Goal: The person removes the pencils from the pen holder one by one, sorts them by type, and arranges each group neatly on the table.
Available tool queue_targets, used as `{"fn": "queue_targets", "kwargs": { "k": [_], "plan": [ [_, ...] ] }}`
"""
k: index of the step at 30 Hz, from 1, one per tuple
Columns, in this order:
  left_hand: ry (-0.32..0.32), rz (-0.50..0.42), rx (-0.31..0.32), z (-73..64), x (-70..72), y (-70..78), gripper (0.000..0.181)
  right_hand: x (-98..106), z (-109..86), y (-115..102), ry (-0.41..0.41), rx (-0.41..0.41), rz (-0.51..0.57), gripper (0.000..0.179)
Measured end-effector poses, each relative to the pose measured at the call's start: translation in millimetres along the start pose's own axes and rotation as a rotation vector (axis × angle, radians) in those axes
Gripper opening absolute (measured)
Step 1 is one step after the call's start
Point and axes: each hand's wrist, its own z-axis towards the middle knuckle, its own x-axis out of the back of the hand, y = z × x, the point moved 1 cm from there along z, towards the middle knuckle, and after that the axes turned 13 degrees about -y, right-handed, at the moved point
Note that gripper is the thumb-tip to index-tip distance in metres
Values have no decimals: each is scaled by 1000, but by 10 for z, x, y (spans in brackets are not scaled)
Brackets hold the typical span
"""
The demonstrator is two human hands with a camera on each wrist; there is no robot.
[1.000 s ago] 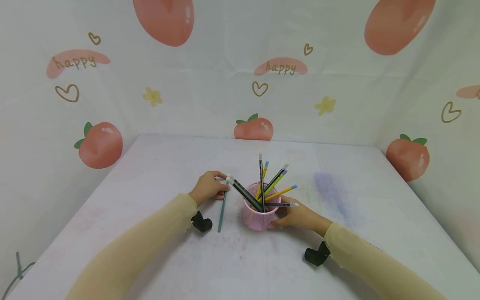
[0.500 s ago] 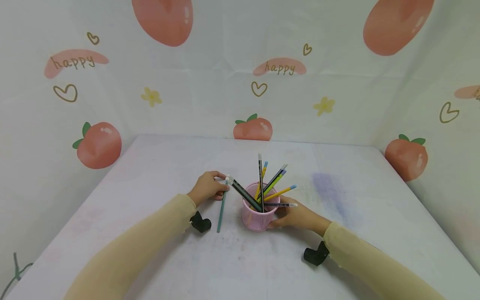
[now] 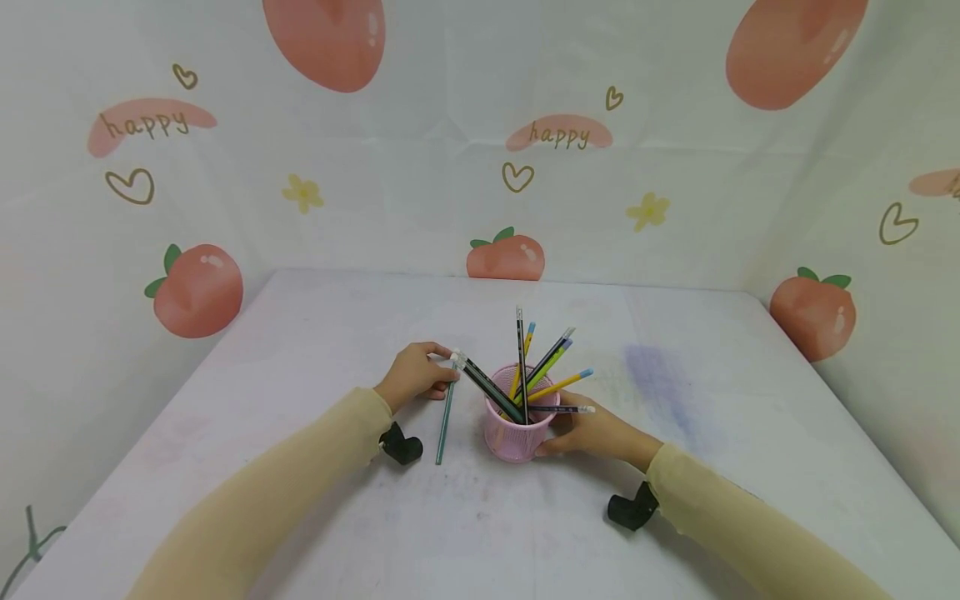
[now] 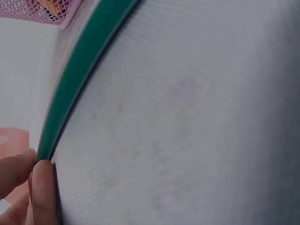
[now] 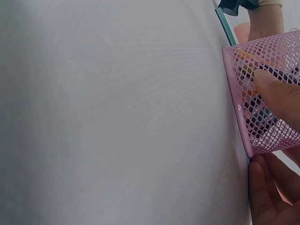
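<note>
My left hand (image 3: 416, 371) pinches a slim green pencil (image 3: 446, 425) near its far end, between thumb and fingertips. In the left wrist view the green pencil (image 4: 77, 77) runs close along the white tabletop. A pink mesh pencil cup (image 3: 512, 446) stands upright just to the right. My right hand (image 3: 596, 429) grips that cup from its right side; the thumb presses on the mesh in the right wrist view, and the other fingers are partly behind the cup (image 5: 239, 110). Dark pencils (image 3: 491, 387) with white erasers, yellow pencils (image 3: 566, 383) and a lime-green one lean out of it at different angles.
A white table (image 3: 360, 533) with faint stains and a purple smudge lies under both hands. Behind it hangs a white cloth (image 3: 420, 192) printed with fruit, hearts and "happy". A thin dark cord (image 3: 33, 542) shows at the lower left. Black wrist mounts (image 3: 403, 448) sit below the sleeves.
</note>
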Motion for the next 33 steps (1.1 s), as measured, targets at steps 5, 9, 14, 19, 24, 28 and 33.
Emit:
{"fn": "queue_targets", "kwargs": {
  "k": [5,9,14,19,24,28,33],
  "plan": [
    [-6,-20,5,-1,4,5,47,5,2,15,5,-8,-15,72],
    [-13,-21,4,3,7,3,47,2,6,9,-5,-3,-1,71],
    [-16,-19,-2,1,11,4,47,6,12,15,-11,0,18,70],
    [-15,-45,-2,-2,10,-1,47,6,18,26,-10,8,20,70],
    [-16,-61,3,7,24,-2,45,1,16,36,-11,1,24,72],
    [-22,-43,4,-13,47,24,42,-2,10,19,-17,-3,25,72],
    [-20,-43,-30,-94,110,107,37,1,10,-1,-15,-7,10,71]
  ]
}}
